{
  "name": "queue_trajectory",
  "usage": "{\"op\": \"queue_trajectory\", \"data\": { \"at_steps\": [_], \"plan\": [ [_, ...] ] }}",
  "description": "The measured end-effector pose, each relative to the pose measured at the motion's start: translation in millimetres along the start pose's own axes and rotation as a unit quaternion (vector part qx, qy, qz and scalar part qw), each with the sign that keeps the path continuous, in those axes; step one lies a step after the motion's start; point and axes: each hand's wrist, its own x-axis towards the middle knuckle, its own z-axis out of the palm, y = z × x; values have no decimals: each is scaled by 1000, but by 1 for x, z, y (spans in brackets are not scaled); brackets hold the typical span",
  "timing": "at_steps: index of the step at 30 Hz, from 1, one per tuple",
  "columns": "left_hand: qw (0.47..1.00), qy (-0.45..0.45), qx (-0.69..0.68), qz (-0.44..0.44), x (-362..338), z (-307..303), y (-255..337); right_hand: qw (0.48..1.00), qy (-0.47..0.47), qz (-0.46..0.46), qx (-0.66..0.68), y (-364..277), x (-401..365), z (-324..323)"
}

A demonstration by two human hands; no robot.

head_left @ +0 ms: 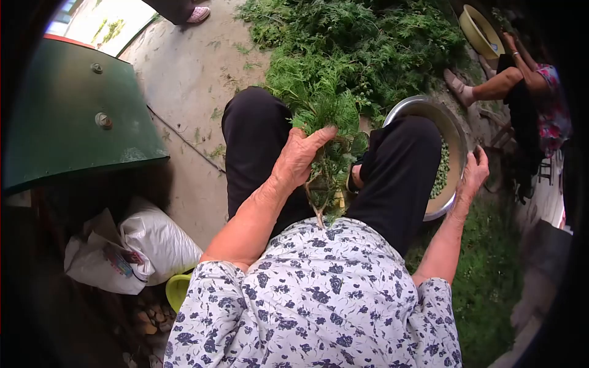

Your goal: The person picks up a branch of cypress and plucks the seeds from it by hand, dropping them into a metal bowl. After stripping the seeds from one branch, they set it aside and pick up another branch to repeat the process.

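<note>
My left hand [300, 153] is closed around a leafy green conifer branch [331, 113], which I hold upright between my knees. Its bare woody stem end points back toward my shirt, and its flat sprays fan out ahead. My right hand [474, 173] is at the right rim of a wide metal basin [455, 126], its fingers curled close together; I cannot tell what is in them. Small green cones [443, 168] lie inside the basin, beside my right knee, which hides part of it.
A large heap of cut conifer branches [368, 49] lies ahead, with more greenery [472, 282] at lower right. Another person sits at right near a yellowish basin [481, 30]. At left are a green metal panel [73, 116], a white sack [159, 236] and a yellow-green container [177, 293].
</note>
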Motion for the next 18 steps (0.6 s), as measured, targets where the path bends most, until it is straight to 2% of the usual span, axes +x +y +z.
{"op": "queue_trajectory", "data": {
  "at_steps": [1,3,4,5,8,9,10,12,13,14,15,16,18],
  "plan": [
    [1000,1,0,-2,0,1,1,1000,0,1,-1,18,3,-6],
    [1000,-7,6,-9,0,2,1,985,-28,154,-68,37,-1,-16],
    [1000,-7,5,-10,1,3,1,992,-9,94,-85,42,-8,-17],
    [1000,-12,27,1,2,3,1,992,-9,95,-86,44,-9,-15],
    [998,-13,57,-3,4,3,2,999,34,-11,4,-20,-35,5],
    [998,-6,63,-16,4,2,1,995,-23,46,85,-62,-50,8],
    [998,2,61,-20,3,1,1,977,-83,40,194,-90,-63,14],
    [998,29,49,-25,8,-4,-6,938,-240,41,247,-138,-91,20],
    [997,56,36,-27,9,-6,-7,915,-348,34,200,-154,-103,20],
    [998,49,42,-14,8,-5,-6,893,-408,-15,191,-160,-116,28],
    [998,50,42,-14,9,-7,-6,882,-427,-87,180,-161,-127,36],
    [998,24,56,-7,10,-10,-6,884,-402,-166,171,-160,-139,49],
    [998,-1,71,1,8,-11,-4,880,-421,-157,152,-160,-147,63]
  ]
}}
